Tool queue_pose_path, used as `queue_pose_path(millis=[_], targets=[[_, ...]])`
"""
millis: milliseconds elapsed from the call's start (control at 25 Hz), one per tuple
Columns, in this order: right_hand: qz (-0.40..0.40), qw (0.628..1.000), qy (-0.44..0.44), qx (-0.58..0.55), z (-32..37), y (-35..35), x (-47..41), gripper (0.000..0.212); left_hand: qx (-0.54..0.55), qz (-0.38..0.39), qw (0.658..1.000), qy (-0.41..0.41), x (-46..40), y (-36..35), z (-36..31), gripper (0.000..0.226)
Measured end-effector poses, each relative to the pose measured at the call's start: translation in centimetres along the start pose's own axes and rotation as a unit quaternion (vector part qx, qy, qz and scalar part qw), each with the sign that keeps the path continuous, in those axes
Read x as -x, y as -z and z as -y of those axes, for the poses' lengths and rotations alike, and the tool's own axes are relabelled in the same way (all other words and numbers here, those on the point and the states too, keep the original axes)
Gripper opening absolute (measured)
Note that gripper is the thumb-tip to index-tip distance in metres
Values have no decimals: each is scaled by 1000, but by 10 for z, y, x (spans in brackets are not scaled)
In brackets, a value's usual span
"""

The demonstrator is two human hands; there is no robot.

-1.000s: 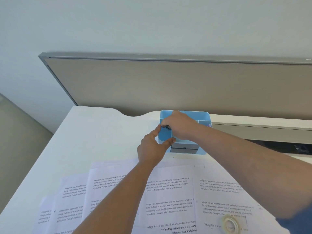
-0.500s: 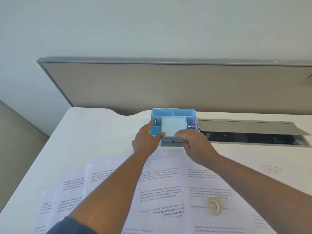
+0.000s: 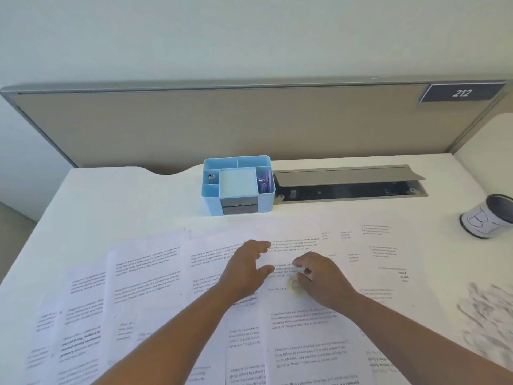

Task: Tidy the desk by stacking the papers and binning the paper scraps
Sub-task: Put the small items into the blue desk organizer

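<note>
Our left hand lay spread, fingers apart and holding nothing, on the printed papers fanned overlapping along the counter's near edge, as if to pin them. Just beside it, our right hand curled its fingers about the clear tape roll resting on the sheets, seemingly to clear it before stacking; whether it truly gripped the roll we could not tell. By the right edge lay the torn paper scraps, not yet binned. Further back on that side stood a small labelled bin. At the far edge sat the blue organizer, beside the open cable tray.
</note>
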State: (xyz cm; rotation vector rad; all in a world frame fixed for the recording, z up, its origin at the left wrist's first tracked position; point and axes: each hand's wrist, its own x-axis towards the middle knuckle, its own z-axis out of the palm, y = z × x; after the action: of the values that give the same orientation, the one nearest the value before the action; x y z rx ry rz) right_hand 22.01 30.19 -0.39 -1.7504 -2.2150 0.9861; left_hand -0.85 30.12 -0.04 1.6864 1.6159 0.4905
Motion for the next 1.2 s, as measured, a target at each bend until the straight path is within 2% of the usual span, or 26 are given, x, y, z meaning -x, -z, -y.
queue_pose_path(millis=[120,200,280,400,440,640,800,960,1200], targets=[[-14,999,-25,-17,-9,-8,15,21,-15,65,998,-4,16,-36,0,69],[-15,999,-35,-28,-11,-13,21,8,-23,79,997,-3,23,-52,-4,76],[-16,998,-39,-47,-12,-16,24,11,-26,77,997,-5,24,-61,-9,72],[-19,996,-37,-83,-14,-19,29,18,-22,52,998,-24,24,-69,-15,41],[-16,995,-35,-90,-15,-20,30,19,-18,42,999,-25,25,-71,-16,37],[-35,990,-29,-131,-6,-22,25,31,4,7,1000,0,26,-70,-11,57],[-88,977,11,-193,20,-10,1,44,26,-66,997,7,8,-27,-12,61],[-133,985,70,-81,52,14,-51,52,17,-149,989,0,-34,43,-24,57],[-96,976,169,101,87,46,-124,63,-4,-210,977,27,-99,108,-20,62]])
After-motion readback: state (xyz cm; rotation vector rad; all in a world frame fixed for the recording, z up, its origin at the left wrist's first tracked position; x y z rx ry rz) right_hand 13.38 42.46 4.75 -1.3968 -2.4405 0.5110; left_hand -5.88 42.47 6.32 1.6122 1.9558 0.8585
